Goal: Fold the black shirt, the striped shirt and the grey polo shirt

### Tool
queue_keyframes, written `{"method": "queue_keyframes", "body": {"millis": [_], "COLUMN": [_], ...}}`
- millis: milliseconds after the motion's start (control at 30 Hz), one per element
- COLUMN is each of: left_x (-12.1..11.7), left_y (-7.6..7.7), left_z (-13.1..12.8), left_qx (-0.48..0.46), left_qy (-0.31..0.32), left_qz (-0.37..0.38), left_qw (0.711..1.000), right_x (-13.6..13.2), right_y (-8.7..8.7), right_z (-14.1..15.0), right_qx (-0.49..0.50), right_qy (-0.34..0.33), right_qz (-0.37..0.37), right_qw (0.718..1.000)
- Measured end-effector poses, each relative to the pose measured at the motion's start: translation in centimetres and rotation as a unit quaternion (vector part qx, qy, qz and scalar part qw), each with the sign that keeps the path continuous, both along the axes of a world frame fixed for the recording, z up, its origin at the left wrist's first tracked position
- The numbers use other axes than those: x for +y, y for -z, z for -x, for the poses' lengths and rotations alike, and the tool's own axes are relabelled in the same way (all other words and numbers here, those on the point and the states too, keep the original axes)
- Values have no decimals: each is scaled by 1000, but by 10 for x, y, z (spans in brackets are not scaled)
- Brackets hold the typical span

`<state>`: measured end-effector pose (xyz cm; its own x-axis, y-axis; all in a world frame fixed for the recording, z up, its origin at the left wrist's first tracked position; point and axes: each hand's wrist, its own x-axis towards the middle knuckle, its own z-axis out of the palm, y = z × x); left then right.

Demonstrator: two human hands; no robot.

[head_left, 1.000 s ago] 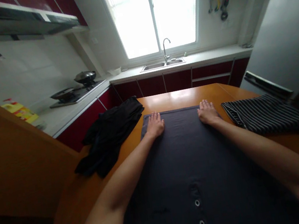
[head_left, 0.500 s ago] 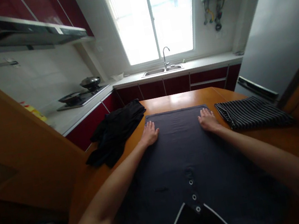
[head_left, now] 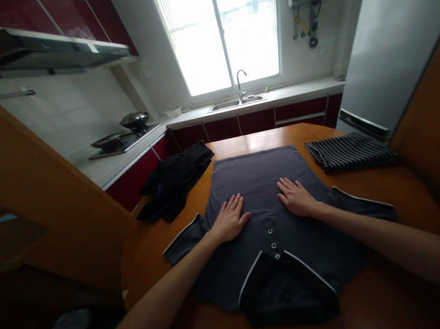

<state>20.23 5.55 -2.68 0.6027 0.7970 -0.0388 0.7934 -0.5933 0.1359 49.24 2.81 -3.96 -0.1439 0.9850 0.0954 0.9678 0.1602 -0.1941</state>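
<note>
A dark grey-blue polo shirt (head_left: pixel 258 203) lies spread flat on the wooden table (head_left: pixel 402 211), front side up. Its black collar (head_left: pixel 289 300) with white edging is nearest me, below three light buttons. The hem points toward the window, and both short sleeves stick out sideways. My left hand (head_left: pixel 230 219) rests flat on the left side of the shirt's chest, fingers spread. Across from it, my right hand (head_left: pixel 296 198) lies flat on the right side, its fingers stretched out too. Neither hand grips the cloth.
Crumpled black clothing (head_left: pixel 180 177) lies at the table's left edge. On the right sits a folded black-and-white striped garment (head_left: pixel 352 151). Beyond the table are a counter with a sink (head_left: pixel 237 102), a stove (head_left: pixel 126 141) with pans, and a fridge (head_left: pixel 385 39).
Both hands have slid from near the hem back toward me, onto the shirt's chest. The view has shifted, so the whole collar and both sleeves now show.
</note>
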Motion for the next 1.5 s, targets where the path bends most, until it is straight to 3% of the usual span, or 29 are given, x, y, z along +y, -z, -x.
{"method": "queue_keyframes", "body": {"millis": [67,133,300,433,633,733,833,1033,1500], "left_x": [-3,-15,-65,-85,-86,-85,-84,-80,-82], "left_y": [-6,-11,-9,4,0,-4,-2,5,-2], "left_z": [8,4,-28,-38,-36,-38,-38,-37,-40], "left_qx": [-2,-21,-62,-50,-69,-68,-44,-55,-56], "left_qy": [-29,-23,102,107,93,115,146,149,150], "left_qz": [-3,-18,-45,-32,-29,-12,-7,-23,2], "left_qw": [1000,999,992,992,993,991,988,987,987], "right_x": [-4,-17,-67,-89,-88,-88,-89,-89,-87], "right_y": [-6,-10,-8,0,-1,-3,-5,-8,-3], "right_z": [-7,0,47,59,55,56,57,56,55], "right_qx": [-5,1,30,24,34,41,47,58,68], "right_qy": [45,48,-64,-75,-64,-61,-59,-55,-57], "right_qz": [-5,-16,-25,-10,-20,-18,-16,-17,-28], "right_qw": [999,999,997,997,997,997,997,997,996]}}
